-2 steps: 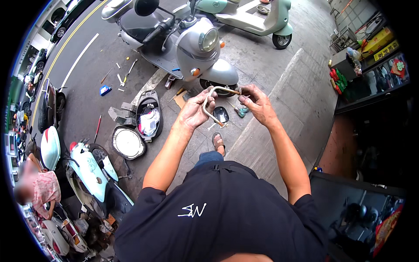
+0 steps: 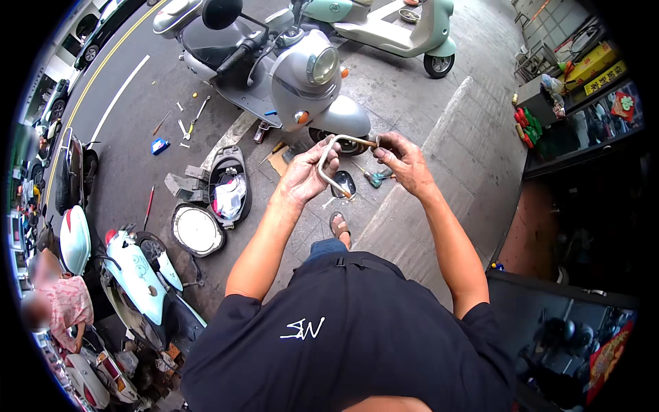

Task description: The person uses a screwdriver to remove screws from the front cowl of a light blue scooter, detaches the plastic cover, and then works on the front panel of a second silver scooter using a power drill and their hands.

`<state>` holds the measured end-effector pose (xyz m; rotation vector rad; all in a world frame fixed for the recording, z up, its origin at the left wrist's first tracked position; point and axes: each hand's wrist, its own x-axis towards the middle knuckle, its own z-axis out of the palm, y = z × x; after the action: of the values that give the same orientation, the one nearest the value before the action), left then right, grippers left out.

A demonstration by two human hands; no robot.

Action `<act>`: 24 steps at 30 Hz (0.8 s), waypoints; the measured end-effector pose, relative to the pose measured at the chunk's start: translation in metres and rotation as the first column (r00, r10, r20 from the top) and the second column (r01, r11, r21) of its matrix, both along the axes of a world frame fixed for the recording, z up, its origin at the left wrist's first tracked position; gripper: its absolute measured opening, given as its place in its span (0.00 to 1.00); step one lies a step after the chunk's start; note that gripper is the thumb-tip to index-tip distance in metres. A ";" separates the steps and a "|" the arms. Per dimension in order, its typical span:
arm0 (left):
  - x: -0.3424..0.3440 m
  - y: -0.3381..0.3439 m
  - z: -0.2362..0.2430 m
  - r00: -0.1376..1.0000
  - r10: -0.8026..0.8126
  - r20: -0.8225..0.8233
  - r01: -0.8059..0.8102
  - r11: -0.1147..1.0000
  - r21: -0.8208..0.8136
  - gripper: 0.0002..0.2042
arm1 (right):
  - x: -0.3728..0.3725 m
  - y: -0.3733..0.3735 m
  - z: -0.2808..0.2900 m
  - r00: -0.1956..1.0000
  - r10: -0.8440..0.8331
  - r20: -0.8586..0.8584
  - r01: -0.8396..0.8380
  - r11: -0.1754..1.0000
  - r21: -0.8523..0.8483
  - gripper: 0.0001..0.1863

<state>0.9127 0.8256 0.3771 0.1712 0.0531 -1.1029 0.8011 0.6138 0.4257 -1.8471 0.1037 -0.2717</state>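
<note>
Both my hands are raised in front of me, holding a bent metal tube [image 2: 322, 164], roughly U-shaped, pale in the middle and rusty brown towards its ends. My left hand [image 2: 302, 176] is closed round the curved part, fingers curled behind it. At the brown upper end, the thumb and fingers of my right hand [image 2: 408, 165] pinch the tube. Its other end points down, free of both hands. Dark grime covers my fingers. Beyond the hands stands a silver scooter [image 2: 305, 86], its front wheel partly hidden behind the tube.
A scooter seat bucket [image 2: 237, 154] and a round pale-topped part [image 2: 198, 227] lie on the left. Wrenches [image 2: 199, 113], a blue box [image 2: 159, 145] and a power drill [image 2: 374, 178] are on the pavement. A light-blue scooter [image 2: 141, 278] and a seated person [image 2: 68, 305] are nearby.
The surroundings have shifted slightly left in the picture. Both hands keep their hold on the tube, almost unmoved.
</note>
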 end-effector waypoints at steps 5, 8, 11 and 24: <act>0.048 -0.052 -0.019 0.991 0.007 0.136 -0.015 0.998 0.062 0.21 | 0.062 -0.037 -0.013 0.994 -0.089 -0.059 0.092 0.994 0.059 0.16; 0.078 -0.066 -0.019 0.991 0.026 0.132 -0.045 0.989 0.140 0.26 | 0.104 -0.058 -0.013 0.991 -0.074 -0.108 0.070 0.997 -0.039 0.17; 0.108 -0.080 -0.012 0.973 0.095 0.209 -0.132 0.976 0.173 0.28 | 0.154 -0.080 -0.013 0.996 -0.011 -0.090 -0.001 0.992 -0.123 0.16; 0.200 -0.178 -0.034 0.695 0.661 0.283 -0.717 0.666 0.204 0.32 | 0.367 -0.192 -0.054 0.789 0.614 -0.022 -0.604 0.769 -0.211 0.18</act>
<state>1.1129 0.6479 0.3431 0.4885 0.1094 -0.2876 1.1678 0.4222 0.3719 -1.9713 -0.5813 0.1407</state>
